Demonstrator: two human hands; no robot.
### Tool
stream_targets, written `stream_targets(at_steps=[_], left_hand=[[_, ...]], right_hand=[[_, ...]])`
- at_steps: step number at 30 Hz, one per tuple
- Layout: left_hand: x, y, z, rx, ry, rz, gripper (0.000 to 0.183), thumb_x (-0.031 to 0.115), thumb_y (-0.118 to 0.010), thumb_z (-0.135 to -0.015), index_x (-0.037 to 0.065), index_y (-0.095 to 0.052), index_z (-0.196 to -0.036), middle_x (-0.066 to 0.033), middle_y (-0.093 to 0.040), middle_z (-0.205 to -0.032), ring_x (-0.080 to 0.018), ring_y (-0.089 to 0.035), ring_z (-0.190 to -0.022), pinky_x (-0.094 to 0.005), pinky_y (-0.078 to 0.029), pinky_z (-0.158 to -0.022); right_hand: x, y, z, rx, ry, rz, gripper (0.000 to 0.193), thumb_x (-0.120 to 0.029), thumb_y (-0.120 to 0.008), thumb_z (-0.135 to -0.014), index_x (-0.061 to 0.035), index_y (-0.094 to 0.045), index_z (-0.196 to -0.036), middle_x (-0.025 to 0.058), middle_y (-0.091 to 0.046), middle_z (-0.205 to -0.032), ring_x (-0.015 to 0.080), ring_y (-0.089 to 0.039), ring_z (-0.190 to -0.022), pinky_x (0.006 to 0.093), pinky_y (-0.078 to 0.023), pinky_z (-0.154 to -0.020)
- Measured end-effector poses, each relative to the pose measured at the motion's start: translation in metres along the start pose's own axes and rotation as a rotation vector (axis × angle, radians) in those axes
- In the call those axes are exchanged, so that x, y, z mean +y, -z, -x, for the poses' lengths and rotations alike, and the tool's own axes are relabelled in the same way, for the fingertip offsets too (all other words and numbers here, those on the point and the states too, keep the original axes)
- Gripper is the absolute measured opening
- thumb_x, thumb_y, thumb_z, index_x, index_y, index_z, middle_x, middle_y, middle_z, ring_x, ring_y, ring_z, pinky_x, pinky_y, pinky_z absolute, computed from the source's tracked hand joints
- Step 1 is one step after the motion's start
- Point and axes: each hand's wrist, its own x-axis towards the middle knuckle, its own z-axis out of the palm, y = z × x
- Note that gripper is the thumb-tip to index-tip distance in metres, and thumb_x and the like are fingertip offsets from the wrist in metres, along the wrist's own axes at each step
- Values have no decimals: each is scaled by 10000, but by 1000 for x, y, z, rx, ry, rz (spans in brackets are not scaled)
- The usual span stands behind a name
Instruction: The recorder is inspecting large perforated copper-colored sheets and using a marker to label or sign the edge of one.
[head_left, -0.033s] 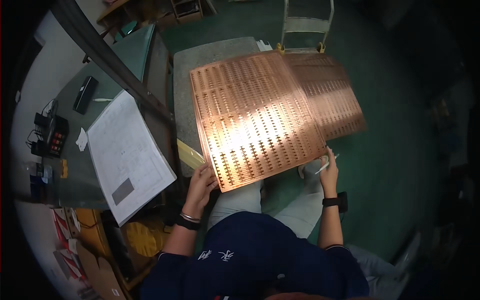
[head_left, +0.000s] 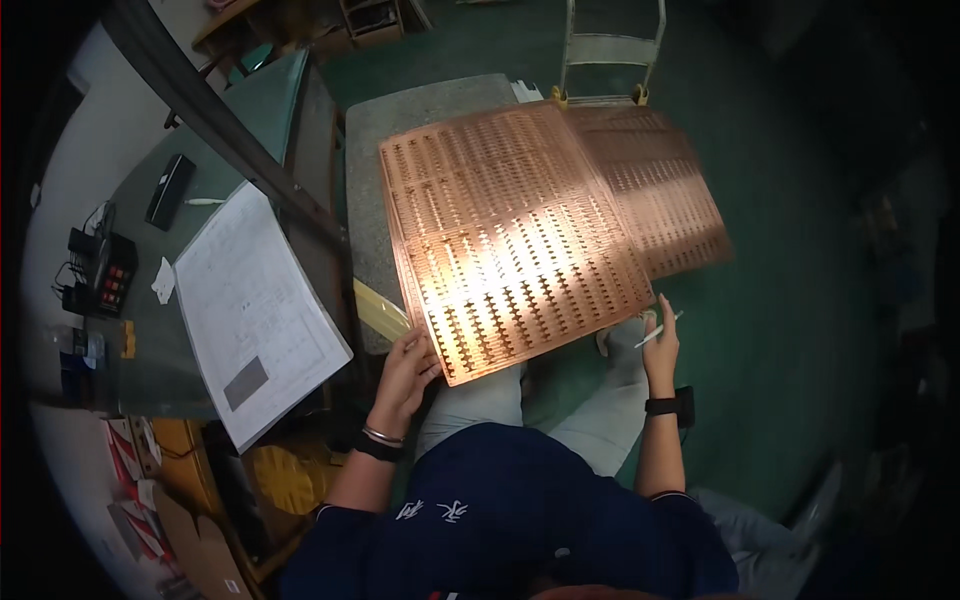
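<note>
A large copper-coloured sheet with rows of small cut-outs lies over the grey table, its near edge reaching toward my lap. More sheet edges show beneath its left side. My left hand grips its near left corner, fingers curled at the edge. Just off the near right corner is my right hand, with a thin white pen held between its fingers. Another stack of perforated copper sheets lies to the right, partly under the first.
A paper drawing lies on the green-topped desk at left, near a black device with buttons. A metal post slants across the desk. Behind the table stands a hand trolley. A yellow strip sits by my left hand.
The near edge of the top copper sheet has shifted slightly to the right. My right hand has drawn a little away from its corner, and the pen has moved slightly with it.
</note>
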Motion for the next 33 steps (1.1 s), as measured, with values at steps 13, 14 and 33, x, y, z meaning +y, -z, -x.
stream_targets(at_steps=[13,14,33], left_hand=[[-65,-115,9,-470,378,-7,72,152,-445,-944,110,-497,-971,27,-490,-818,-84,-496,-715,-284,-448,-728],[-65,-124,13,-450,392,-37,70,165,-457,-941,117,-486,-982,30,-479,-839,-86,-490,-732,-294,-440,-752],[-83,-142,15,-382,398,-154,63,163,-489,-925,115,-508,-961,26,-512,-869,-89,-494,-767,-345,-446,-818]], right_hand=[[-12,-6,41,77,-552,-1250,595,-281,-438,-952,-15,-152,-1401,182,-393,-1329,241,-463,-1176,343,-406,-957],[-14,-4,35,96,-536,-1355,519,-252,-431,-956,-6,-239,-1371,152,-441,-1283,218,-495,-1124,335,-429,-935],[-17,-7,7,199,-488,-1373,309,-204,-345,-982,14,-439,-1180,108,-553,-1126,171,-572,-971,317,-490,-840]])
